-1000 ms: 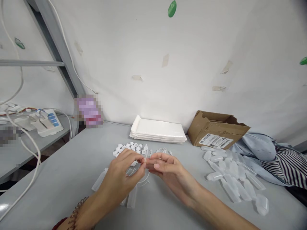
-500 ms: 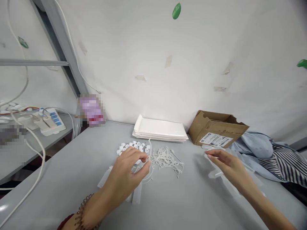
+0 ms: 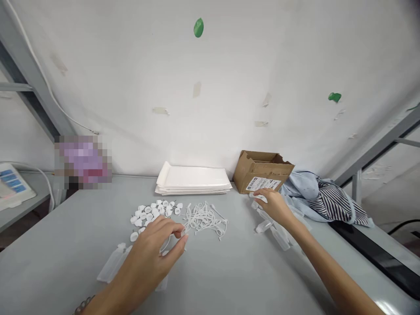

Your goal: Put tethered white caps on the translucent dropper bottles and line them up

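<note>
Clear vials (image 3: 274,230) lie toward the bench's right edge, right under the right hand (image 3: 274,205), w/ cardboard box (image 3: 262,173) just behind & cloth (image 3: 321,197) beside. Right hand's fingers loosely apart, tips touching the topmost vial. Left hand (image 3: 154,251), nearer the front edge, is pinched on a thin white tie (image 3: 167,242), next to tie pile (image 3: 203,218) & caps (image 3: 151,213)

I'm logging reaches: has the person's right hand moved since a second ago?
Yes. The right hand left the left hand and went rightward to the clear plastic vials, just in front of the brown cardboard box.
</note>
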